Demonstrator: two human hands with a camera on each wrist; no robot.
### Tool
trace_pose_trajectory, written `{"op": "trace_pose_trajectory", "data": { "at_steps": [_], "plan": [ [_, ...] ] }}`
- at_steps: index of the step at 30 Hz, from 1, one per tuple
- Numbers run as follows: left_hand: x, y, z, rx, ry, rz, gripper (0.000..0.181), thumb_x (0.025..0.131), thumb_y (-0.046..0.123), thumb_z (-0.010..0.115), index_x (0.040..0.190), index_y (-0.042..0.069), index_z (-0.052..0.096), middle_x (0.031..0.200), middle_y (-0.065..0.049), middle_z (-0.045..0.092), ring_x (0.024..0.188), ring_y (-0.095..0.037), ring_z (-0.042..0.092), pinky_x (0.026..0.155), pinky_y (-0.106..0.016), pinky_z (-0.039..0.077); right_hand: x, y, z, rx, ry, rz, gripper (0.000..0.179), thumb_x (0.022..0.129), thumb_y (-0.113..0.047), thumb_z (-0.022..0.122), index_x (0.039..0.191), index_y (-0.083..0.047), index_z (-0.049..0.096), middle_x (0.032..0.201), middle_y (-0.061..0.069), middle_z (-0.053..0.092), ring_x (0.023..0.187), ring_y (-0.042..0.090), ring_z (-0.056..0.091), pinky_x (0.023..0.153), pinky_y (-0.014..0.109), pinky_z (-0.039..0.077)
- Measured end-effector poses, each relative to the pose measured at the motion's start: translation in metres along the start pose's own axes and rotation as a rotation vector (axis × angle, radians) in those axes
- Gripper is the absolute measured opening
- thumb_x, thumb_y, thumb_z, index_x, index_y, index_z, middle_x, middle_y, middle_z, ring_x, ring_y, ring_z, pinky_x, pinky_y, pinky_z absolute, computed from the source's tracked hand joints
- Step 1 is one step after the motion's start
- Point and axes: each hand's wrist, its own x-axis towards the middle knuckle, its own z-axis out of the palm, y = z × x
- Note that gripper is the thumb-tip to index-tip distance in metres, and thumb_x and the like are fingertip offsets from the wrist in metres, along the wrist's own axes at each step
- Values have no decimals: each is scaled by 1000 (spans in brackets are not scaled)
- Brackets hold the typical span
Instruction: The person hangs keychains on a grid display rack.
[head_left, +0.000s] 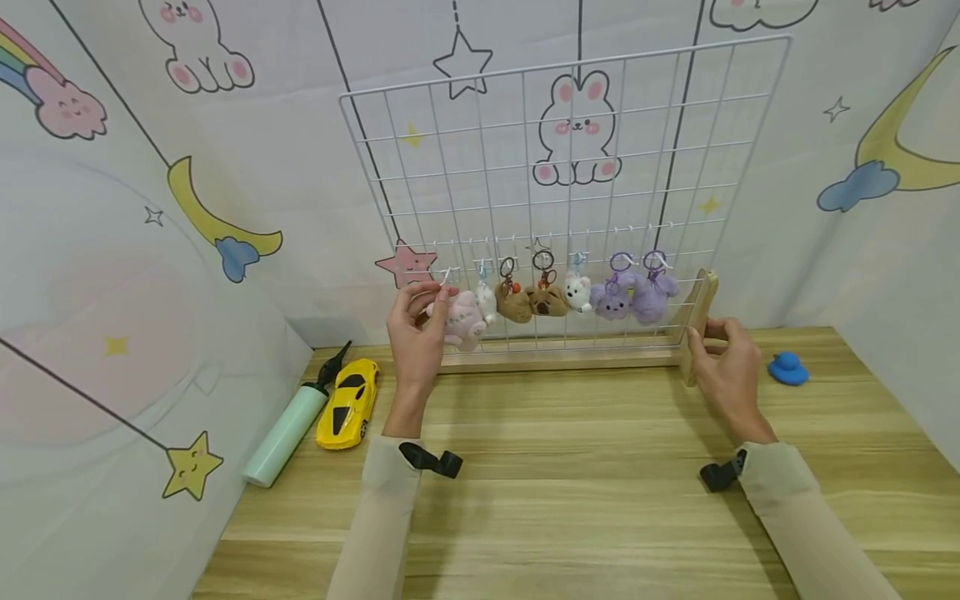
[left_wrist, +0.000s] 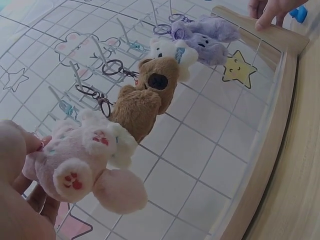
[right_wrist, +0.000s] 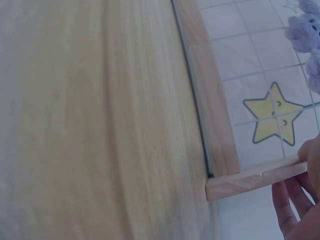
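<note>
My left hand (head_left: 420, 337) holds a pink plush keychain (head_left: 465, 321) at the left end of a row on the white wire grid (head_left: 525, 183). In the left wrist view the pink plush (left_wrist: 75, 155) shows red paw marks, with fingers behind it. To its right hang a small white plush (head_left: 486, 302), two brown plushes (head_left: 513, 304), a white plush (head_left: 578, 293) and two purple plushes (head_left: 651, 302), on white hooks. My right hand (head_left: 727, 367) grips the wooden side foot (head_left: 701, 317) of the grid's stand, thumb on the near face, fingers behind it.
On the table's left lie a yellow toy car (head_left: 348, 404) and a mint-green hand pump (head_left: 288, 433) with a black nozzle. A small blue toy (head_left: 787, 368) sits right of my right hand. Printed cloth (head_left: 300, 167) hangs behind and beside the wooden table (head_left: 562, 475).
</note>
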Motion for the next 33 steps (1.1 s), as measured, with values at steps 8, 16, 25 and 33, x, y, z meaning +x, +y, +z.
{"op": "trace_pose_trajectory", "data": {
  "at_steps": [8, 16, 25, 33],
  "plan": [
    [4, -5, -2, 46, 24, -28, 24, 108, 21, 70, 126, 5, 70, 117, -16, 81, 109, -15, 73, 84, -25, 49, 0, 1, 2, 4, 0, 4, 30, 101, -14, 75, 118, 10, 69, 110, 29, 75, 89, -13, 59, 75, -1, 50],
    [11, -6, 0, 117, 50, -30, 22, 105, 22, 74, 123, 9, 73, 117, -10, 81, 110, -14, 73, 92, -28, 51, 0, 1, 3, 18, 5, 4, 29, 101, -12, 75, 119, 10, 69, 110, 29, 75, 90, -12, 59, 75, -3, 47],
    [14, -10, 5, 178, 96, -4, 23, 102, 21, 78, 119, 6, 76, 118, -12, 77, 110, -21, 72, 92, -29, 54, -1, -1, 3, 8, -9, 9, 30, 102, -14, 74, 120, 10, 69, 111, 28, 75, 90, -12, 59, 75, -2, 48],
    [12, -12, 3, 346, 124, 62, 26, 102, 26, 79, 119, 7, 77, 116, -11, 79, 109, -26, 72, 99, -40, 59, -1, -2, 2, 16, -2, 6, 31, 102, -14, 75, 119, 11, 69, 110, 29, 75, 90, -10, 60, 75, -2, 49]
  ]
}}
